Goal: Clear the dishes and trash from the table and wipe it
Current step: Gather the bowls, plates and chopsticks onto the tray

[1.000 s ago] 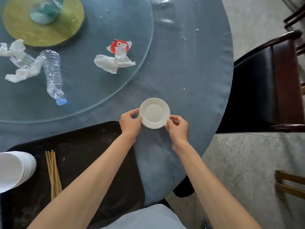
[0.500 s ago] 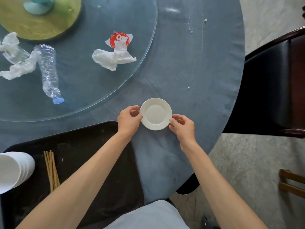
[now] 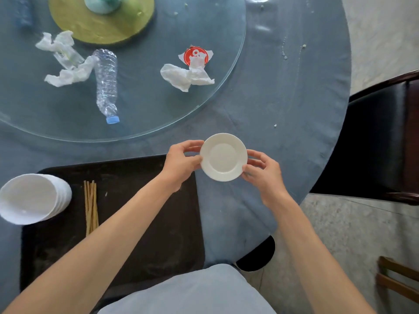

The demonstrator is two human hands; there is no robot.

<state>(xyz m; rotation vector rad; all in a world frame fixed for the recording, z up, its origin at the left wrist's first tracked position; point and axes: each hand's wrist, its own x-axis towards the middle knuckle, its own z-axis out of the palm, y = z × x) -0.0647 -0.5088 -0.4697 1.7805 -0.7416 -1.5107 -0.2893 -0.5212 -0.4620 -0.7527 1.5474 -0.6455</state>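
Small white plate [image 3: 223,157] is pinched at its rim from both sides, just off the right edge of the black tray [image 3: 140,223], above the blue tablecloth [image 3: 283,105]; whether it is lifted clear of the cloth cannot be told. Risk, judged: grip is fingertip-only on a smooth rim, so a slip or tilt on the way to the tray is likely to drop or chip it; a knock against the stacked white bowls [image 3: 34,198] or chopsticks [image 3: 90,207] is possible if it is set down carelessly. Left hand [image 3: 181,164] is curled, thumb and fingers closed on the left rim. Right hand [image 3: 264,173] is curled likewise, fingertips clamped on the lower right rim. Both forearms are extended forward, converging. Bottle [image 3: 106,85] and napkins [image 3: 188,75] are left on the glass turntable [image 3: 217,98].
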